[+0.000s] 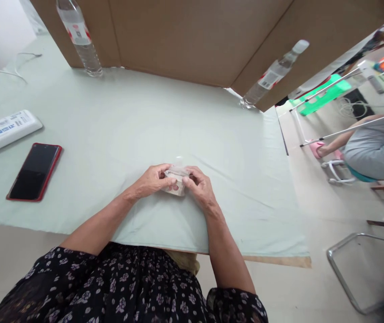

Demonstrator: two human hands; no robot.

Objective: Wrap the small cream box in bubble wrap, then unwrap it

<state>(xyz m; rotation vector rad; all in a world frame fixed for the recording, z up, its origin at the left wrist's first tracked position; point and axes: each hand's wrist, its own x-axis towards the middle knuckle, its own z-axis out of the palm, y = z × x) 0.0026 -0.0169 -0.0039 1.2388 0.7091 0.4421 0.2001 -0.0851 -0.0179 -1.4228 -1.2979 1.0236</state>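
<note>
Between my two hands, low over the cloth-covered table, is a small clear plastic bag (pixel 176 188) with pale and reddish-brown contents that I cannot make out. My left hand (pixel 153 180) pinches the bag's left side, thumb in front and fingers behind. On the opposite side my right hand (pixel 199 184) grips it the same way, its thumb pressed near the top of the bag. The upper part of the bag is see-through and stands up a little behind the thumbs. Some fingertips are hidden behind it.
A pale green cloth (pixel 138 121) covers the table. Cardboard panels (pixel 192 40) stand at the back, with a water bottle (pixel 86 49) at left and another bottle (pixel 269 78) at right. A phone (pixel 34 172) and a white power strip (pixel 10 129) lie left. Another person (pixel 377 146) sits beyond the right edge.
</note>
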